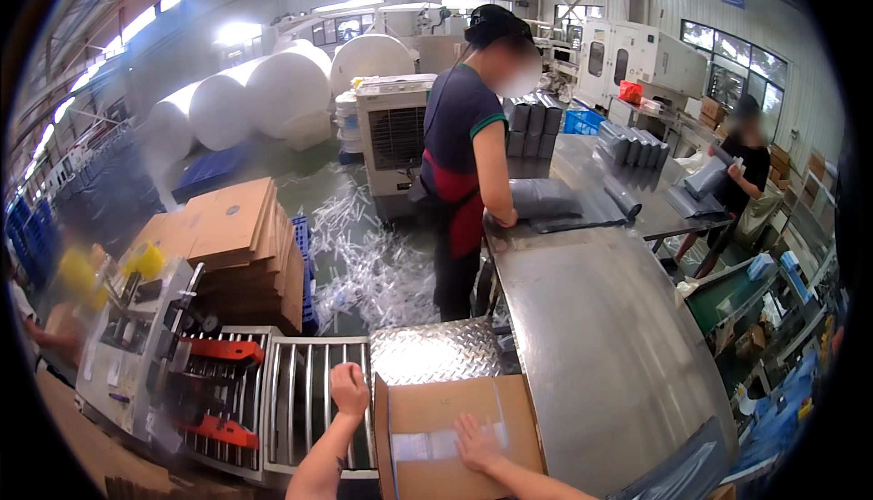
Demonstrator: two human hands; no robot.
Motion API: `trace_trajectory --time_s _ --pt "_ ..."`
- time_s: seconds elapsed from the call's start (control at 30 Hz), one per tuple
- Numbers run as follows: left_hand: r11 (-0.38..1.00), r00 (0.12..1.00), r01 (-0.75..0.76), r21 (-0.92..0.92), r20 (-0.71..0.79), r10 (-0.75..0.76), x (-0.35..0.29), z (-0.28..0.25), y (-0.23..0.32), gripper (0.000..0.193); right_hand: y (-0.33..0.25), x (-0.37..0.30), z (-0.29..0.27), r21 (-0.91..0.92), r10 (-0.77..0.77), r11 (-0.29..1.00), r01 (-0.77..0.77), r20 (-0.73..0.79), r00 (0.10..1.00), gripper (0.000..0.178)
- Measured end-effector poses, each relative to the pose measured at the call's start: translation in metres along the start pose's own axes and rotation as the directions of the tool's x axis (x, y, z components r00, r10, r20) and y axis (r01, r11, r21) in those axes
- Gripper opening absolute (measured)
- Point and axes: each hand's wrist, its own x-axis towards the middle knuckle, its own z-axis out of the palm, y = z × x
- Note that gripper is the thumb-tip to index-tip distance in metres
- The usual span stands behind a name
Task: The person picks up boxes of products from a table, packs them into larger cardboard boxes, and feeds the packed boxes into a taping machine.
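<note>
A cardboard carton [446, 404] stands below me, between the roller conveyor and the metal table. Its near and far flaps are folded inward, and whitish, clear-looking plastic [426, 445] shows in the gap between them. My right hand [477, 443] lies with fingers spread, pressed on the top of the carton at that gap. My left hand [349, 388] is raised over the rollers, just left of the carton. Its fingers are curled into a fist, and nothing sticks out of it.
Roller conveyor [314, 391] leads left to a machine with red-orange arms [223, 349]. Flat cartons [232, 227] are stacked behind it. A metal table [600, 309] runs along my right. Across it a co-worker [455, 136] handles grey plastic bags [544, 198]; another person [747, 164] stands farther right.
</note>
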Motion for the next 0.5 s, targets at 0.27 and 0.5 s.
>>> trace_trajectory --time_s 0.27,0.5 --pt "0.955 0.727 0.171 0.244 0.622 -0.289 0.0 0.115 0.072 0.026 0.036 -0.113 0.026 0.084 0.404 0.908 -0.41 0.08 0.911 0.033" --pt "0.887 0.783 0.236 0.398 0.462 -0.416 -0.028 0.073 -0.005 0.02 -0.004 -0.094 -0.051 0.777 0.842 -0.375 -0.506 0.513 0.165 0.044"
